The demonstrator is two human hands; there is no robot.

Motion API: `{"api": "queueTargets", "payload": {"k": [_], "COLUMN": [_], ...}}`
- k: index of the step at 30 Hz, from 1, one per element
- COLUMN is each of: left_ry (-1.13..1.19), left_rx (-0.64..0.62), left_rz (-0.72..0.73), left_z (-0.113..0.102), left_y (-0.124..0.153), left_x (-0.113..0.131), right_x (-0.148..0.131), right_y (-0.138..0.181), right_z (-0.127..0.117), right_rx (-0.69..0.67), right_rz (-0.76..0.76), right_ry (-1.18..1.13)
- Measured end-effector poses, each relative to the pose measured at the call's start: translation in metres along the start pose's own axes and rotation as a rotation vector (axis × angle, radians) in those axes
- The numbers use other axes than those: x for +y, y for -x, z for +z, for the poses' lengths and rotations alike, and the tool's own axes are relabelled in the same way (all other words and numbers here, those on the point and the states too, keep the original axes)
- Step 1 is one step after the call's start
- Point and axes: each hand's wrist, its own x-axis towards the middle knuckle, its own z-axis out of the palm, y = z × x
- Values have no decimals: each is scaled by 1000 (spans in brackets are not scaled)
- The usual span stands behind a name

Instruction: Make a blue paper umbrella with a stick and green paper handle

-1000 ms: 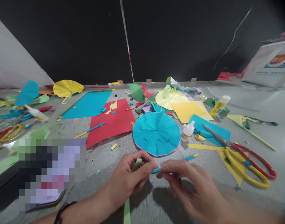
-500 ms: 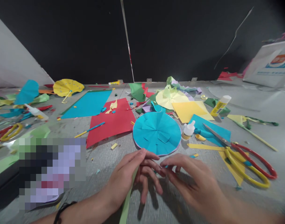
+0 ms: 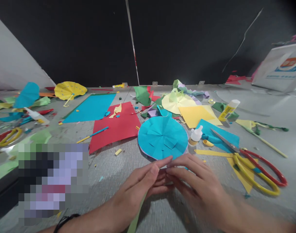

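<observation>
The pale green strip [image 3: 137,215] toward the near edge of the bench [image 3: 106,168] and the pleated blue disc [image 3: 162,137] beyond it are made of matt paper. Toward the right edge, the scissors [image 3: 233,147] are fitted with smooth metal blades [image 3: 223,139] and glossy red and yellow plastic handles [image 3: 247,152]. The bench top is finely streaked and faintly shiny, and its far edge is backed by a matt black panel [image 3: 89,42].

blue disc [image 3: 162,137]: evenly lit, fairly crisp
table [image 3: 109,171]: glossy sheen far right of disc
left hand [image 3: 140,184], right hand [image 3: 198,178]: soft shadows beneath, before disc
right forearm [image 3: 249,212]: blurred
black wall [image 3: 89,42]: dim, beyond disc
patch [image 3: 53,181]: pixelated, left of disc
</observation>
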Motion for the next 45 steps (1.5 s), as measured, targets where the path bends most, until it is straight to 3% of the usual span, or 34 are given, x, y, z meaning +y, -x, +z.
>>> {"api": "queueTargets", "payload": {"k": [7, 13, 18, 22, 27, 31, 37, 45], "left_ry": [-46, -13, -48, -225, -493, -454, -210, 13], "left_rx": [-22, -19, -2, -8, -4, -18, 39, 55], "left_rz": [-15, 15, 20, 15, 137, 105, 13, 80], "left_z": [3, 4, 5, 8, 10, 10, 12, 7], "left_y": [-1, -3, 0, 6, 10, 10, 4, -2], "left_x": [3, 3, 4, 8, 12, 13, 11, 4], "right_x": [0, -1, -1, -3, -4, -3, -5, 1], "right_y": [-5, -10, -12, -14, -11, -7, -12, -12], "right_z": [-3, -6, -16, -18, -16, -14, -14, -13], "right_rx": [-111, -50, -61, -110, -150, -140, -93, -12], "right_rz": [-144, -38, -132, -176, -228, -275, -168, -42], "right_ry": [223, 90, 97, 139, 214, 221, 152, 111]}}
